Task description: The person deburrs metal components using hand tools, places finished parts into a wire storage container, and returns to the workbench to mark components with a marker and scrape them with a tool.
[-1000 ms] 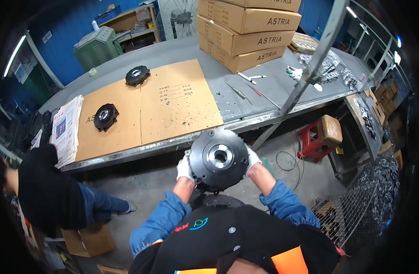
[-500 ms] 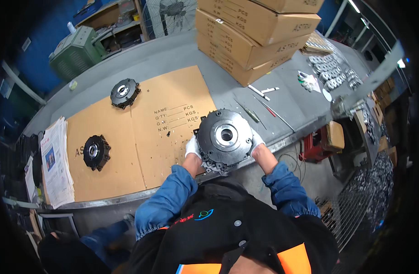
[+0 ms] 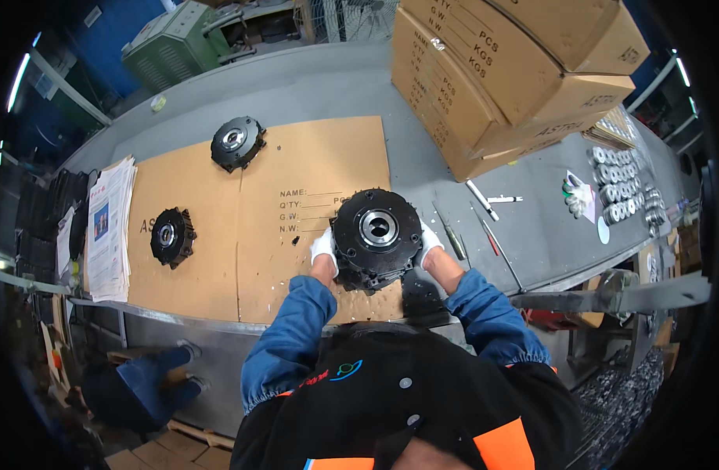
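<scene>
Between my two white-gloved hands is a black round metal clutch unit, with a shiny steel ring around its central hole and bolts on its face. My left hand grips its left edge, and my right hand grips the right edge; fingers are partly hidden beneath and behind it. It is over the near right part of a flat cardboard sheet; whether it touches the sheet I cannot tell. Two smaller-looking black clutch units lie on the cardboard, one at the left and one farther back.
Stacked cartons stand at the back right. Right of my hands lie a file-like tool, a red-handled rod and white markers. Farther right are gloves and rows of metal rings. Newspapers lie left.
The clutch unit in my hands looks smaller and its face darker, seemingly lower and tilted differently. My hands keep their hold on both sides. The whole view has shifted.
</scene>
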Motion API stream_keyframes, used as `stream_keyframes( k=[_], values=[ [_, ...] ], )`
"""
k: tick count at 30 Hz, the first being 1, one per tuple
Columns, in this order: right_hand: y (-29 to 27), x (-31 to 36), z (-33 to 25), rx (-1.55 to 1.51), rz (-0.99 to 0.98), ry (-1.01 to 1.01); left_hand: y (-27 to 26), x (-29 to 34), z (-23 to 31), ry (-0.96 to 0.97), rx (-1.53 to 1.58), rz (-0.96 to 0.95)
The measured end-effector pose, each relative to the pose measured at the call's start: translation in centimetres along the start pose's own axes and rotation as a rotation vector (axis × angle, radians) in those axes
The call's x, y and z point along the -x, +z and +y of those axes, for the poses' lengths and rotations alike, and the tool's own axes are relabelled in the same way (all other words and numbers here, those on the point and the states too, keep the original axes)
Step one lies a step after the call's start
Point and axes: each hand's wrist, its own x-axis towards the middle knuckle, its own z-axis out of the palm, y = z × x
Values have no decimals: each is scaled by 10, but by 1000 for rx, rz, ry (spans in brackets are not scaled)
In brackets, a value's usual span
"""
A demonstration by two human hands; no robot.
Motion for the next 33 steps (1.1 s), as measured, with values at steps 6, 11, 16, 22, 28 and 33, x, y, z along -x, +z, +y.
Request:
stream_keyframes(
  k=[6, 11, 16, 22, 28, 33],
  values=[
    [-16, 7, -28, 771, 166, -580, -34, 75, 84, 411, -168, 43],
    [24, 52, -34, 814, 176, -593, -31, 97, 74, 564, -331, -77],
    [22, 50, -15, 671, 58, -675, -14, 108, 57, 416, 272, -340],
    [23, 76, -10, 581, -26, -833, -25, 129, 62, 881, 88, -268],
    [61, 168, -8, 560, -39, -1055, -71, 188, 88, 469, 579, -783],
    [52, 195, 8, 504, 12, -1042, -83, 228, 118, 8, 607, -744]
  ],
)
